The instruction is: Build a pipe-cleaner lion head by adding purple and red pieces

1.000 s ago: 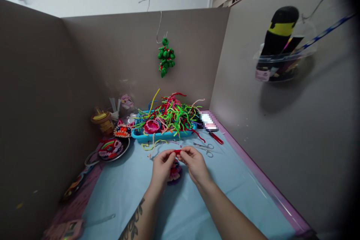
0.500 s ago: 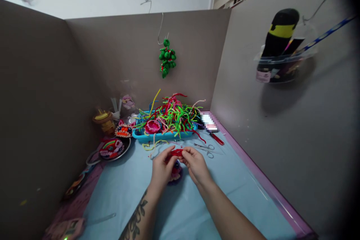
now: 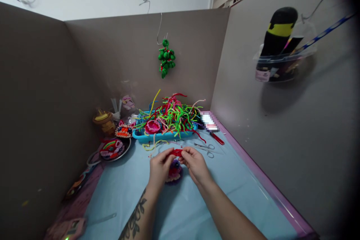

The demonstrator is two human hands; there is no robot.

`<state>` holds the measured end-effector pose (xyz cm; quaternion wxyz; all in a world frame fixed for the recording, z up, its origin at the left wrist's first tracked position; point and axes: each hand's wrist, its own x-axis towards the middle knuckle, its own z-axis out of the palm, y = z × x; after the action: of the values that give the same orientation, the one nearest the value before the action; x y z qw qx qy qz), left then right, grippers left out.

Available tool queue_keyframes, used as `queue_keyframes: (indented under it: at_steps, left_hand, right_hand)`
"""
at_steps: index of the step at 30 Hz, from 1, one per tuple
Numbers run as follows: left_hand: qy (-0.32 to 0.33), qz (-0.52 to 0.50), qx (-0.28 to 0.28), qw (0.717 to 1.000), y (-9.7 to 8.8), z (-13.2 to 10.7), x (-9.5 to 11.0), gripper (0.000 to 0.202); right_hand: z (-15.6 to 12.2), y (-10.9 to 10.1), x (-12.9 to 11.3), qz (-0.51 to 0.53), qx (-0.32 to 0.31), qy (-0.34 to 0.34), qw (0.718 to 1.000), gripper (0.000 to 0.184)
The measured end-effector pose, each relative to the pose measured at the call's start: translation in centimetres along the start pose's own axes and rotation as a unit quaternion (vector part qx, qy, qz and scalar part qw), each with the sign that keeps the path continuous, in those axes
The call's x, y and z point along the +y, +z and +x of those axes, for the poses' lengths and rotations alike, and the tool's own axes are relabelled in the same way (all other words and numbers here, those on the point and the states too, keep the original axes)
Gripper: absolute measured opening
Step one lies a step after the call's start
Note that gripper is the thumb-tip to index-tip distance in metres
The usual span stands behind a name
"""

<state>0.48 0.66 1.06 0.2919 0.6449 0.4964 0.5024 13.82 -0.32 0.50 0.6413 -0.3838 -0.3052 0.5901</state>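
Note:
Between my fingertips I hold a short red piece of pipe cleaner (image 3: 177, 152), bent or bundled; its exact shape is too small to make out. My left hand (image 3: 161, 163) pinches its left end, and my right hand (image 3: 194, 161) pinches the right end. Below the hands, on the blue cloth, lies a round fuzzy piece (image 3: 174, 172) in purple and pink, partly covered by my left hand. Scissors (image 3: 208, 149) lie just right of my right hand. A yellow pipe cleaner (image 3: 157, 144) is on the cloth beyond my left hand.
A blue tray (image 3: 165, 135) heaped with colourful pipe cleaners stands at the back. To its right are a phone (image 3: 209, 122) and a red-handled tool (image 3: 217, 138). A round dish (image 3: 120, 154) holding fuzzy pieces sits left. Grey panels (image 3: 194, 56) enclose three sides.
My left hand has shifted slightly left, showing more of the purple and pink piece beneath. The red pipe cleaner stays pinched between both hands.

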Motion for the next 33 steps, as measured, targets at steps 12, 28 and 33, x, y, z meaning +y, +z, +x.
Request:
queue_keyframes:
  at_steps: [12,28,33]
  left_hand:
    - [-0.110,-0.101,-0.008,0.989,0.0,0.4,-0.1,0.025]
    - [-0.114,-0.174,-0.023,0.978,0.2,0.2,0.6,0.028]
    - [-0.152,-0.291,-0.036,0.944,0.4,0.3,0.4,0.046]
  right_hand:
    - [0.4,-0.7,0.3,-0.064,-0.036,-0.002,0.997,0.027]
    - [0.0,-0.3,1.3,-0.106,-0.038,-0.090,0.990,0.018]
    - [0.2,-0.5,1.7,-0.087,-0.005,-0.112,0.990,0.015]
